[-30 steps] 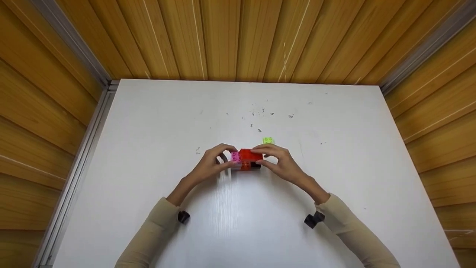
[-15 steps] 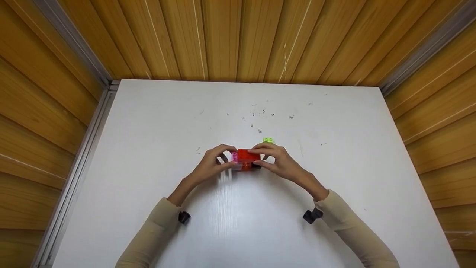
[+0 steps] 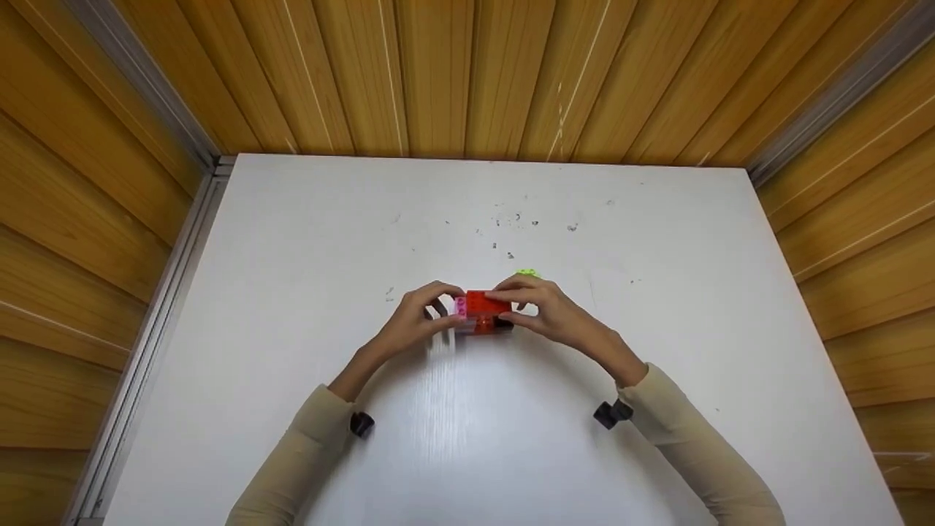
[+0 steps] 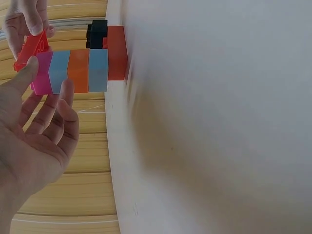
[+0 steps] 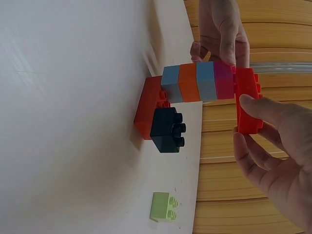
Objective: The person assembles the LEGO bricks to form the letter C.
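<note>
A tower of toy building bricks stands on a red base brick: a blue brick, an orange brick, another blue brick and a pink brick on top. My left hand grips the upper tower, thumb at the pink brick and fingers along the far side. Between thumb and fingers, my right hand pinches a long red brick, its one end right at the pink brick's studs. A black brick sits on the base's other end, below the red brick.
Beyond my right hand, a light green brick lies on the white table; in the head view the hand partly covers it. Wood-panelled walls border the table at the back and both sides.
The long red brick has shifted slightly left over the pink brick, with my right hand moving along. The right hand now covers more of the green brick. The left hand has stayed in place.
</note>
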`<action>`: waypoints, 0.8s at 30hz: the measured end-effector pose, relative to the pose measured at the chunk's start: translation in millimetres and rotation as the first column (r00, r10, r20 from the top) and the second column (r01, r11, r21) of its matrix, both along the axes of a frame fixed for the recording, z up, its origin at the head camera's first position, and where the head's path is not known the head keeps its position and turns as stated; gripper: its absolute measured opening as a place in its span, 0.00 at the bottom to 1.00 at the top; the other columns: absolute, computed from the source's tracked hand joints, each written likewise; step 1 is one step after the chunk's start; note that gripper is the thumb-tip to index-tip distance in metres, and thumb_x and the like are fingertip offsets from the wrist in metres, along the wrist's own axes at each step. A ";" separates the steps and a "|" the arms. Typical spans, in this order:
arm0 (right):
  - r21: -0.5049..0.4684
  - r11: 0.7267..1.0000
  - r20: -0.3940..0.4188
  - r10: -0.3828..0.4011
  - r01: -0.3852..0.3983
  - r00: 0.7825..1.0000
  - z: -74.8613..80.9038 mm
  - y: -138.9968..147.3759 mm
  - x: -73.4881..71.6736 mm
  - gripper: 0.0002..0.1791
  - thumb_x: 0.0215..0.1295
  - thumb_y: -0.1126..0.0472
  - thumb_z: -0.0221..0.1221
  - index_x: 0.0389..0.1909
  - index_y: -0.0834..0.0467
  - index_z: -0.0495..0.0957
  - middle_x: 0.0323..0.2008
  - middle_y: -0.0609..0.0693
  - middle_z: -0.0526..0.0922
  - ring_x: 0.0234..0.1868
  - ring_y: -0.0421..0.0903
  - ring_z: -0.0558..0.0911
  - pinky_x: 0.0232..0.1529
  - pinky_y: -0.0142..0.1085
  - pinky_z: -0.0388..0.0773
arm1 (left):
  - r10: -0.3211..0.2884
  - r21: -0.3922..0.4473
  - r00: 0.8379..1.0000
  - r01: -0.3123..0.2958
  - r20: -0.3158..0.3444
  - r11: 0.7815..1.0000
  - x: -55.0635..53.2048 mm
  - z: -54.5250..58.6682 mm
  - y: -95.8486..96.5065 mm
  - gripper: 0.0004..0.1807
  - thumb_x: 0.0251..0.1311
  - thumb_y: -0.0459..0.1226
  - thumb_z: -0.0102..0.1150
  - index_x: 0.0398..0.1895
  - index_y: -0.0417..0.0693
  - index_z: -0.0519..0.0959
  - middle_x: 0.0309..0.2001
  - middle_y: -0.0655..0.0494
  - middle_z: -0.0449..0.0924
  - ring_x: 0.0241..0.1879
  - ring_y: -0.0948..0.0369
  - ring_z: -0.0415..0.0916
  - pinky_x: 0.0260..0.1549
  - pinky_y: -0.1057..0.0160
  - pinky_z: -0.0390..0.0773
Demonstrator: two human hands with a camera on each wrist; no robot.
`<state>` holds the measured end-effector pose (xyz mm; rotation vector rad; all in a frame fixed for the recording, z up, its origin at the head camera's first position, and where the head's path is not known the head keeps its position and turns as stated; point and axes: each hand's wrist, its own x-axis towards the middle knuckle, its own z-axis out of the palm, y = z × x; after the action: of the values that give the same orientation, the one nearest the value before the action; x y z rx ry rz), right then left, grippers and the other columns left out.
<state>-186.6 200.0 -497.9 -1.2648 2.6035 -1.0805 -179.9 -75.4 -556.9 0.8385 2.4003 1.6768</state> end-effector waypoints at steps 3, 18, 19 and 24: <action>0.023 1.000 -0.041 0.014 -0.013 0.999 1.1 0.3 -0.6 0.24 0.62 0.71 0.68 0.60 0.57 0.83 0.52 0.59 0.84 0.53 0.55 0.83 0.50 0.45 0.84 | -0.006 0.001 1.000 0.006 0.003 1.000 -0.6 0.1 -0.1 0.20 0.62 0.35 0.70 0.57 0.40 0.80 0.52 0.45 0.84 0.37 0.55 0.82 0.42 0.64 0.82; 0.080 0.997 -0.168 0.032 -0.019 0.985 1.8 -2.7 0.8 0.25 0.60 0.70 0.70 0.60 0.56 0.83 0.51 0.56 0.85 0.51 0.52 0.83 0.47 0.41 0.84 | 0.000 -0.002 1.000 0.000 0.005 1.000 -1.1 0.3 -2.6 0.20 0.63 0.36 0.69 0.57 0.41 0.80 0.53 0.45 0.83 0.38 0.54 0.83 0.42 0.55 0.83; 0.078 0.997 -0.180 0.032 -0.018 0.983 1.4 -2.5 1.2 0.25 0.60 0.70 0.70 0.60 0.56 0.83 0.51 0.55 0.85 0.51 0.51 0.83 0.47 0.41 0.84 | -0.001 -0.005 1.000 0.001 0.005 1.000 -0.9 0.9 -2.4 0.20 0.63 0.36 0.69 0.57 0.41 0.80 0.54 0.46 0.83 0.38 0.54 0.83 0.43 0.55 0.83; 0.013 1.000 -0.135 -0.014 0.016 0.991 -6.5 0.8 4.9 0.24 0.60 0.68 0.70 0.59 0.55 0.84 0.52 0.56 0.85 0.53 0.52 0.84 0.49 0.44 0.84 | -0.017 -0.002 1.000 0.017 0.009 1.000 -0.5 -0.3 -1.2 0.21 0.63 0.36 0.69 0.58 0.42 0.80 0.54 0.46 0.83 0.38 0.54 0.83 0.43 0.56 0.83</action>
<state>-181.7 200.8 -504.5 -1.3633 2.7169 -1.0103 -180.3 -76.6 -557.2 0.8466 2.3818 1.6686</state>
